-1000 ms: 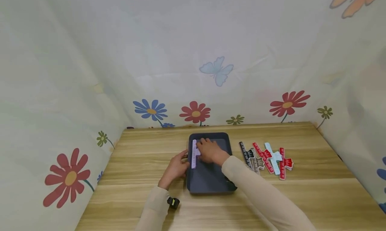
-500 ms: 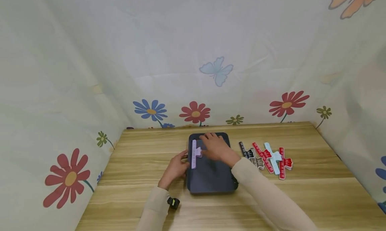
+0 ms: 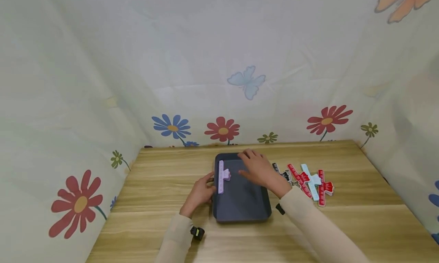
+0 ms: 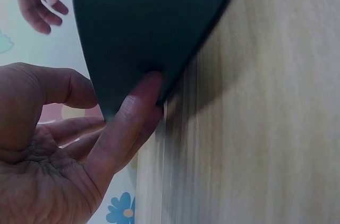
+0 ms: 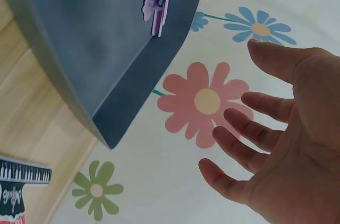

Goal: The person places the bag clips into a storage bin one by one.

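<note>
A lilac piano-key clip [image 3: 221,177] lies along the left inner side of the dark grey tray [image 3: 240,209]; the right wrist view shows the clip [image 5: 159,3] against the wall. My left hand [image 3: 200,194] touches the tray's left outer side. In the left wrist view, fingertips of the left hand [image 4: 64,144] press on the tray's wall [image 4: 143,22] near the table. Over the tray's upper right part is my right hand [image 3: 260,169], fingers spread and holding nothing. The right wrist view shows this hand [image 5: 287,134] with its palm bare, apart from the tray.
Right of the tray lie several similar clips: a black clip [image 3: 276,167], red clips, among them one at the far right [image 3: 321,188], and a pale blue clip [image 3: 310,183]. A grey clip is partly hidden by the right arm. Flowered cloth [image 3: 188,84] walls surround the wooden table [image 3: 370,225].
My right hand has let go of the lilac clip and moved right across the tray. The clip stays at the left side. My left hand has kept its place.
</note>
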### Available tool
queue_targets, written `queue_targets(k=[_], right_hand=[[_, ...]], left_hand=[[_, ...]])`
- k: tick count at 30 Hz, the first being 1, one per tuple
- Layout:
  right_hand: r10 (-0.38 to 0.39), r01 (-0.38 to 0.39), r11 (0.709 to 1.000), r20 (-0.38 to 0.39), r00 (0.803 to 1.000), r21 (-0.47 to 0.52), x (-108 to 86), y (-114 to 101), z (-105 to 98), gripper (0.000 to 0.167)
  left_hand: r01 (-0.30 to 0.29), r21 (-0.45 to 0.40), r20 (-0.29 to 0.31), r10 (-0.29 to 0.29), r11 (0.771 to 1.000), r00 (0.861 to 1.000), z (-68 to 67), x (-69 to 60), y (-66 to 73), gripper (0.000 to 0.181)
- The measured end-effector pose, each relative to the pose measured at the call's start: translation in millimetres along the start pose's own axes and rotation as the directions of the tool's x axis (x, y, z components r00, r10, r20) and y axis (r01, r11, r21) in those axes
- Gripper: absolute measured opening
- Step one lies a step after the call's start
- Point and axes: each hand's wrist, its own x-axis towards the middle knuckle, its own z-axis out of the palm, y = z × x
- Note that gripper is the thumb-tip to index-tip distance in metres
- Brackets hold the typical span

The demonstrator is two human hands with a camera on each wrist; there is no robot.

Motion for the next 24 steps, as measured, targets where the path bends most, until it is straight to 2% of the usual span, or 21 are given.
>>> queue_targets(k=[7,14,24], right_hand=[[-0.005,0.005,1.000,-0.048,0.999,-0.009,-19.3,9,-3,0.064],[0.011,-0.011,1.000,-0.097,0.995,0.005,-35.2,29,-8,0.063],[0.059,-0.061,0.998,-0.095,0.994,-0.015,-56.4,65,-14,0.063]], left_hand=[[0.009,-0.005,0.000,-0.009,1.000,1.000,1.1,-0.1,-4.6,0.065],[0.002,-0.008,0.010,-0.002,1.000,1.000,0.6,0.7,-4.5,0.064],[0.005,-0.010,0.014,-0.004,1.000,1.000,0.3,0.8,-3.6,0.065]])
